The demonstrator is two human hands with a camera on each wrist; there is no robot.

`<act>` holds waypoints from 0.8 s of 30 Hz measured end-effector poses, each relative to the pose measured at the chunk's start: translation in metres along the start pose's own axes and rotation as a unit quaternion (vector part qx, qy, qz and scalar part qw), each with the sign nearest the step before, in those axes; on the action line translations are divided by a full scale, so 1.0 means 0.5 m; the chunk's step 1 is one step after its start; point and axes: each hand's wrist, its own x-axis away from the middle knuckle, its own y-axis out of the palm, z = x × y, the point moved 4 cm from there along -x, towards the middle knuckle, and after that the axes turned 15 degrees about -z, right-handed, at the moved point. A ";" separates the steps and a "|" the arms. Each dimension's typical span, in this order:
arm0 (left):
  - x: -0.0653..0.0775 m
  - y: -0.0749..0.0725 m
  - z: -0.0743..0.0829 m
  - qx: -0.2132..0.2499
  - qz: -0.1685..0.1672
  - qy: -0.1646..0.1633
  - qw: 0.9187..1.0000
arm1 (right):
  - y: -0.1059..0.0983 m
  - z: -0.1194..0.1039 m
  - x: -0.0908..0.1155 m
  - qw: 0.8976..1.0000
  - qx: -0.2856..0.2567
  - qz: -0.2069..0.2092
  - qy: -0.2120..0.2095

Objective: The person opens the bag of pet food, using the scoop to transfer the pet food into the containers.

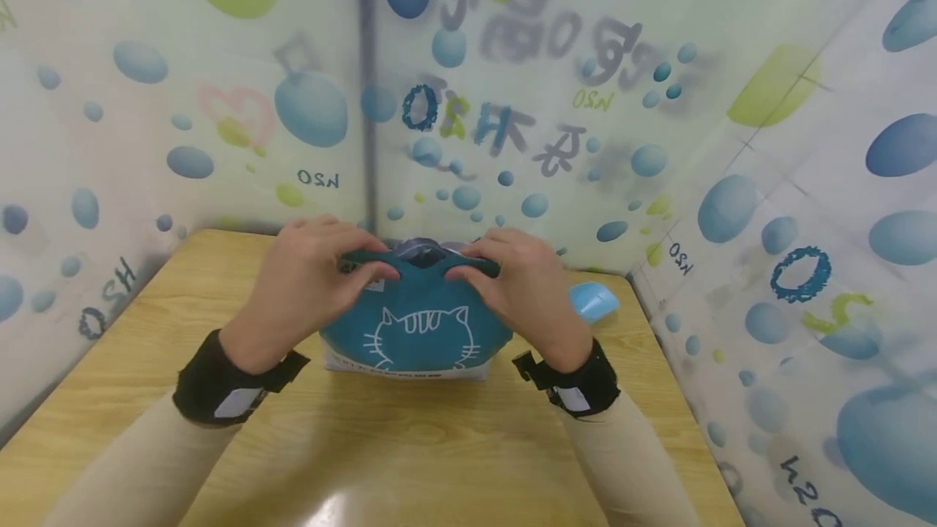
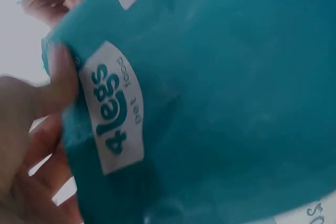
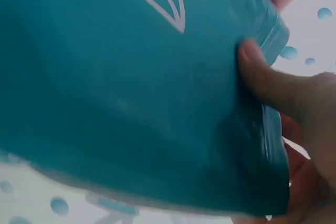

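A teal pet food bag (image 1: 424, 324) with a white cat outline stands on the table, its top edge folded toward me. My left hand (image 1: 303, 283) pinches the top edge left of the middle, thumb in front and fingers behind. On the right side my right hand (image 1: 523, 287) grips the same edge in the same way. Between the hands the bag's mouth gapes a little and shows a dark inside. In the left wrist view the thumb presses near a white "4legs pet food" label (image 2: 115, 108). The right thumb (image 3: 254, 64) lies along the rim in the right wrist view.
A light blue scoop (image 1: 593, 301) lies on the wooden table (image 1: 439, 462) behind my right wrist. Curtains (image 1: 512, 63) printed with blue and green drops hang at the back and both sides. Black straps with cameras sit on both wrists.
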 end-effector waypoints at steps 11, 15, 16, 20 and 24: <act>-0.004 0.010 -0.010 0.018 0.035 -0.016 0.999 | 0.011 -0.005 -0.001 0.999 0.000 0.048 0.003; -0.006 0.004 -0.002 0.000 0.003 -0.001 1.000 | 0.008 -0.014 -0.003 0.999 0.028 0.029 0.011; -0.007 0.004 0.000 -0.001 -0.007 0.001 1.000 | 0.007 -0.017 -0.004 0.999 0.044 0.026 0.012; -0.015 0.009 0.008 0.013 -0.021 0.003 1.000 | 0.009 -0.036 -0.006 0.992 0.122 0.015 0.014; -0.014 0.018 0.011 0.017 0.012 -0.005 1.000 | 0.021 -0.053 -0.014 0.991 0.136 0.007 0.006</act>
